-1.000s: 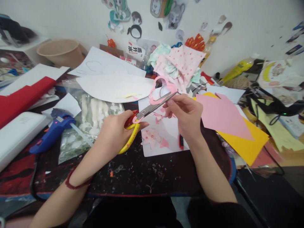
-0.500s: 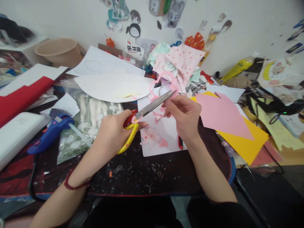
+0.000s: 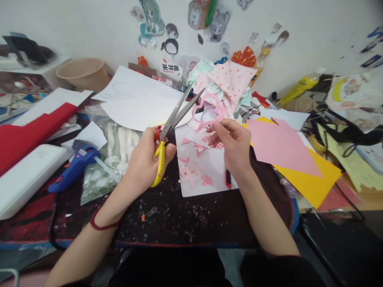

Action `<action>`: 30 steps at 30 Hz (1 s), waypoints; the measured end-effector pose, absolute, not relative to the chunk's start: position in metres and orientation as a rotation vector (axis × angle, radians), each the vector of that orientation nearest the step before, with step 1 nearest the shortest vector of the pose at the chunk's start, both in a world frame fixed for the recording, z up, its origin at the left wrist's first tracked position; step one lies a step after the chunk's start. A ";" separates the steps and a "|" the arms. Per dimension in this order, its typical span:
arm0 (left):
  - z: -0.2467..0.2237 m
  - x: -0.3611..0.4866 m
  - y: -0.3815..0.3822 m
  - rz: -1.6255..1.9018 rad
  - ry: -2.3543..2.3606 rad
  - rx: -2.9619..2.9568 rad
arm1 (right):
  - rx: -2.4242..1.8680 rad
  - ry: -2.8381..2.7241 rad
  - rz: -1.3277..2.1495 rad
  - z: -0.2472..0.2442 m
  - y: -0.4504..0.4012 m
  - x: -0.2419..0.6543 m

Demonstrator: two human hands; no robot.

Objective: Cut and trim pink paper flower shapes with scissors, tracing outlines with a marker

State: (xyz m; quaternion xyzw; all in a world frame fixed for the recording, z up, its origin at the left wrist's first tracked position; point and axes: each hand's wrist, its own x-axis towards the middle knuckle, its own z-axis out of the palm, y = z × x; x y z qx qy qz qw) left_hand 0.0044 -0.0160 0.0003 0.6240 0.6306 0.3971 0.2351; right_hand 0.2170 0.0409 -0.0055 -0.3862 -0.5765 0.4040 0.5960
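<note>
My left hand [image 3: 146,159] is closed round the yellow and red handles of a pair of scissors [image 3: 176,113], whose blades stand apart and point up and to the right. Between the thumb and fingers of my right hand [image 3: 233,139] is a pink heart-shaped paper outline [image 3: 221,112] with an open middle. The blades are to the left of the heart and do not touch it. Under both hands lies a white sheet [image 3: 191,191] with pink paper scraps [image 3: 206,180] and a dotted star-like piece [image 3: 190,173].
A blue glue gun [image 3: 73,165] and a white box-like object [image 3: 32,179] lie at the left. Pink paper [image 3: 281,143] overlaps yellow paper [image 3: 317,187] at the right. Dotted cloth [image 3: 233,81] is heaped behind the heart.
The scissors have opened and swung upward, away from the heart. A curved pink strip that hung by the scissors now lies on the white sheet. The view has shifted slightly.
</note>
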 end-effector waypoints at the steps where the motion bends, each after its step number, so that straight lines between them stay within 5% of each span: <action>1: 0.000 0.005 -0.016 1.138 1.701 1.687 | -0.894 -1.347 0.940 -0.005 0.041 0.217; 11: 0.007 0.020 -0.011 1.407 1.264 1.304 | -0.853 -1.671 1.171 -0.003 0.033 0.216; 30: 0.005 0.021 -0.012 1.468 1.343 1.363 | -0.870 -1.741 1.279 -0.005 0.032 0.215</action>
